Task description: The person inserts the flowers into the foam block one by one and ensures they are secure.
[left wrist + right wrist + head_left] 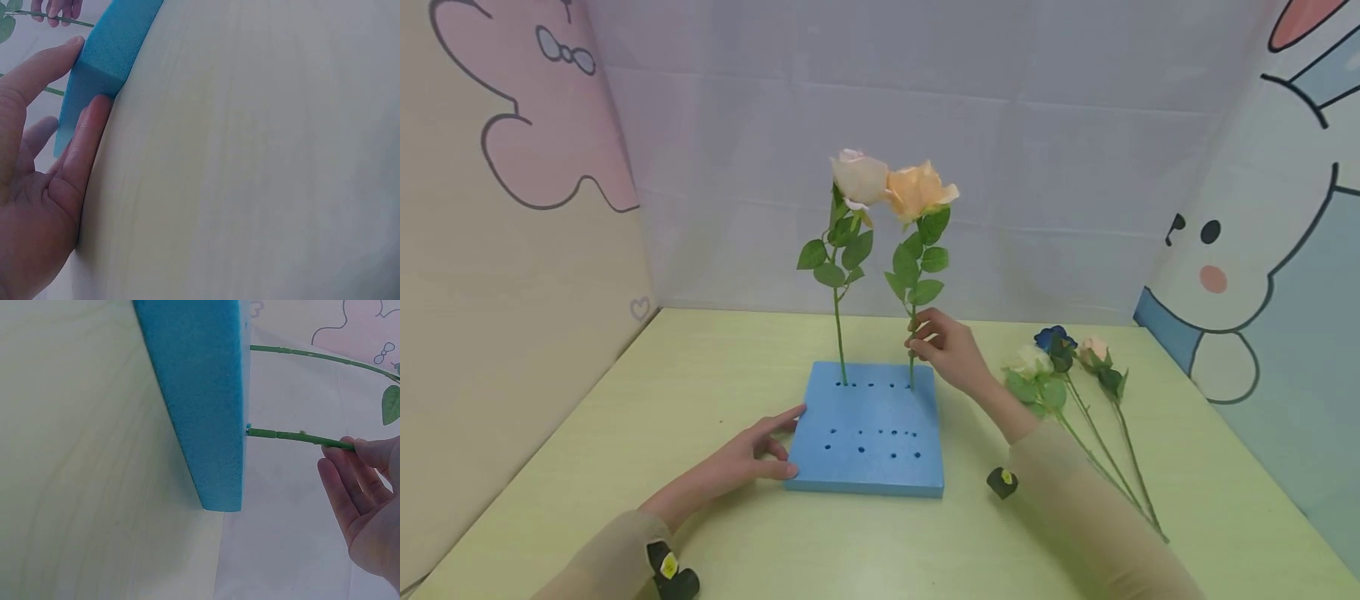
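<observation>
A blue foam block (871,412) with rows of small holes lies flat on the table. My left hand (748,454) touches its left side, index finger and thumb extended against the edge; in the left wrist view the fingertips (100,105) press on the block's side. With thumb and fingers, my right hand (951,346) pinches the green stem (294,436) of a peach rose (919,192). The stem's lower end stands at a hole in the back row, toward the right. A pale pink rose (859,177) stands upright in the same row, toward the left, its bloom against the peach one.
Three more roses lie on the table (722,358) at the right, beside my right forearm: a white one (1032,361), a dark blue one (1056,340) and a pale peach one (1093,350). Cloth walls with cartoon prints enclose the table at the back and sides.
</observation>
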Tool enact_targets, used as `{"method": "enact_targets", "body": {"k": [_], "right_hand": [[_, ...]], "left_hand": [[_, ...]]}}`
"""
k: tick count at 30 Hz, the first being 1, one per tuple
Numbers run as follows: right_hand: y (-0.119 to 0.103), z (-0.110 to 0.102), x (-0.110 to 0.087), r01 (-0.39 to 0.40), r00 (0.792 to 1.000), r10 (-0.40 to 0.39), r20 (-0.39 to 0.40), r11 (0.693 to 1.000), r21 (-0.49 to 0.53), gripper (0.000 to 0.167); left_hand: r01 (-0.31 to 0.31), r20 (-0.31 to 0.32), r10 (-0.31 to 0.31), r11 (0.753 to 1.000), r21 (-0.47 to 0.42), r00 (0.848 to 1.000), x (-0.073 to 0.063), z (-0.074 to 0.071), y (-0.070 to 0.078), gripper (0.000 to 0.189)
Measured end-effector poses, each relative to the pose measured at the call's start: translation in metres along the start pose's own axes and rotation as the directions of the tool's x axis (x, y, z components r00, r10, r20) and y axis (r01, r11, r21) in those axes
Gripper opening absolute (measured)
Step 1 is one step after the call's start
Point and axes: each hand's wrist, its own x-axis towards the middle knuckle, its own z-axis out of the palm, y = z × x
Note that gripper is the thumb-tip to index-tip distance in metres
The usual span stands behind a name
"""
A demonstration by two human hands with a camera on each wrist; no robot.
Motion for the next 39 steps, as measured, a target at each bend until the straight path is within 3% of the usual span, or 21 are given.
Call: {"method": "enact_targets", "body": {"k": [14,25,39], "right_hand": [[0.002,0.003,-0.003,0.001,1.000,-0.001,0.024,0.999,-0.036,0.014],[0.005,0.003,-0.007,-0.023,0.995,0.026,0.095,0.999,-0.035,0.012],[0.011,0.006,-0.006,-0.007,0.996,0.015,0.084,0.995,-0.096,0.007]], "left_hand": [[-0.038,0.020,0.039,0.999,-0.021,0.999,-0.002,0.001,-0.002,0.085],[-0.010,0.012,0.010,1.000,-0.006,1.000,0.001,0.002,-0.006,0.085],[-0.017,0.004,0.017,1.000,0.005,1.000,0.003,0.000,-0.007,0.085]]}}
